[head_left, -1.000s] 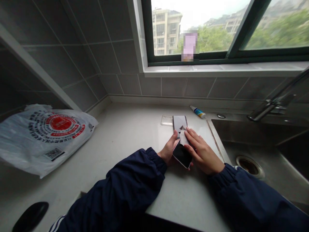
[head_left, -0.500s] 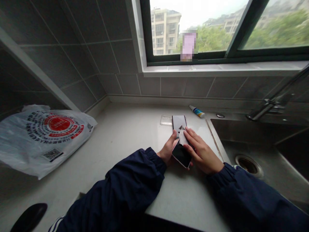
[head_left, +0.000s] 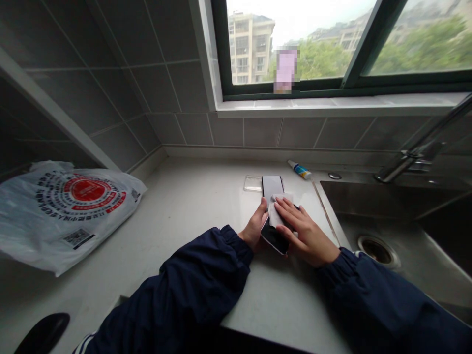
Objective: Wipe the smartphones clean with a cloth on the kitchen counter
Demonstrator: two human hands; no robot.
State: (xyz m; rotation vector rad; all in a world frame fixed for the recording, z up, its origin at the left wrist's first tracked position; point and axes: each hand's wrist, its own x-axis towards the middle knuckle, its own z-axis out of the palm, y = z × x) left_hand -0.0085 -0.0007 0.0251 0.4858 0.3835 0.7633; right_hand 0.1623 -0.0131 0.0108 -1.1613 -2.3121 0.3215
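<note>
A black-screened smartphone (head_left: 275, 239) is gripped by my left hand (head_left: 254, 227), thumb along its left edge and the other fingers hidden beneath. My right hand (head_left: 308, 233) presses a white wipe (head_left: 277, 216) against the screen, fingers laid over the cloth. The wipe covers the upper part of the phone, and its lower part shows dark. Just beyond the hands, a flat white rectangle with dark edges (head_left: 272, 184) lies on the counter. Beside it on the left rests a clear phone case (head_left: 252, 183).
A white counter (head_left: 199, 196) runs up to the tiled wall. At the back lies a small tube (head_left: 299, 170). The steel sink (head_left: 416, 236) and faucet (head_left: 409, 157) are on the right. A printed plastic bag (head_left: 73, 211) sits at left, above a dark rounded object (head_left: 42, 334).
My right hand has shifted slightly on the phone, and the wipe now lies spread wider across the upper screen. My left hand keeps its hold.
</note>
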